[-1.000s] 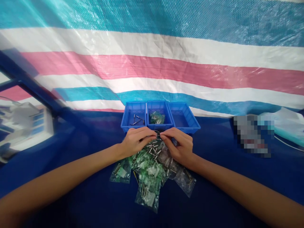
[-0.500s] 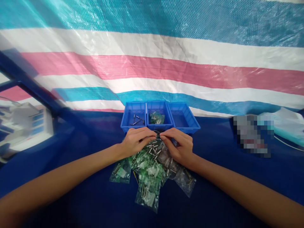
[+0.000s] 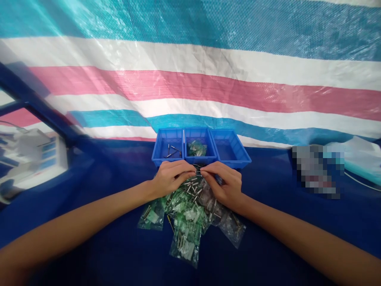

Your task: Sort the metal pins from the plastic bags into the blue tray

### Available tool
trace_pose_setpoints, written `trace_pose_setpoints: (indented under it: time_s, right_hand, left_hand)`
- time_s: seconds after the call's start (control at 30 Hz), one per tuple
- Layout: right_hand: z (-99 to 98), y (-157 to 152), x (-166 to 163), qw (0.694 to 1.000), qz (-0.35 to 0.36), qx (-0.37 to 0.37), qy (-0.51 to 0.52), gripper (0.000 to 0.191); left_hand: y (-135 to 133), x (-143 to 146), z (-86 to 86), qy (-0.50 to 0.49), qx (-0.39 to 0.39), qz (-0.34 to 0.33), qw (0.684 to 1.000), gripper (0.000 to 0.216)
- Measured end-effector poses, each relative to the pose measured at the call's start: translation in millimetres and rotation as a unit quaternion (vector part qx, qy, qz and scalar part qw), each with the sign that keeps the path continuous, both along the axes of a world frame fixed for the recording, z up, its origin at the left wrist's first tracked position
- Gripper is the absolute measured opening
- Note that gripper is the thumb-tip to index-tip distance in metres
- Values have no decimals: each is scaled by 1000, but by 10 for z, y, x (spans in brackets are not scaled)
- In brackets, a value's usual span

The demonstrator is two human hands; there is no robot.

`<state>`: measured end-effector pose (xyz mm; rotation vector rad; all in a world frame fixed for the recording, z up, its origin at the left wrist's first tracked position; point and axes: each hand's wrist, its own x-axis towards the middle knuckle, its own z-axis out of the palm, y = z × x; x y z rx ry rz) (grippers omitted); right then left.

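Note:
My left hand (image 3: 175, 174) and my right hand (image 3: 224, 180) face each other above a pile, fingertips pinched. Between them runs a thin metal pin (image 3: 198, 171), held at one end by each hand; its fine detail is too small to make out. Under and in front of the hands lie loose silvery metal pins (image 3: 193, 186), green-tinted plastic bags (image 3: 186, 224) with small metal parts inside, and clear plastic bags (image 3: 233, 228). Part of the pile is hidden behind my fingers.
Behind the hands stand three joined blue bins: the left bin (image 3: 154, 153) has several pins, the middle bin (image 3: 205, 159) a green bag, the right bin (image 3: 235, 163) nothing visible. A striped tarp (image 3: 190, 85) hangs behind. White equipment (image 3: 56, 163) is left; a plastic bag (image 3: 357, 153) is right.
Both hands keep nearly the same place and pinch. The thin pin between the fingertips now shows more clearly; the view has shifted very slightly.

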<state>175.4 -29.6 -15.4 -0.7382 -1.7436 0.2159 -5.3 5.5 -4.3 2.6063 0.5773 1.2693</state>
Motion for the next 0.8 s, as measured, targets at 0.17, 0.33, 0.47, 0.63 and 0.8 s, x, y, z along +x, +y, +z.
trace_pose_setpoints:
  time_s: [0.17,0.33,0.47,0.63,0.8]
  right_hand:
    - [2,7,7,1000,-1,-2,-5,10]
    - [5,16,8,1000,1,-2,-5,10]
    - [3,15,2,1000,1,-6,-3,10]
    - [-8,17,8,1000,2,-6,-5,11]
    - [-9,20,8,1000,-3,-3,0,10]
  left_hand:
    - [0,0,-1,1,0,2,1000,9]
    - [4,-3,-8,-4,2,-1,1000,8]
    - [4,-1,-7,-2,1,7,1000,7]
    - [-3,8,0,-6,5,13,1000,9]
    - [0,10,-4,-8,2,14,1000,8]
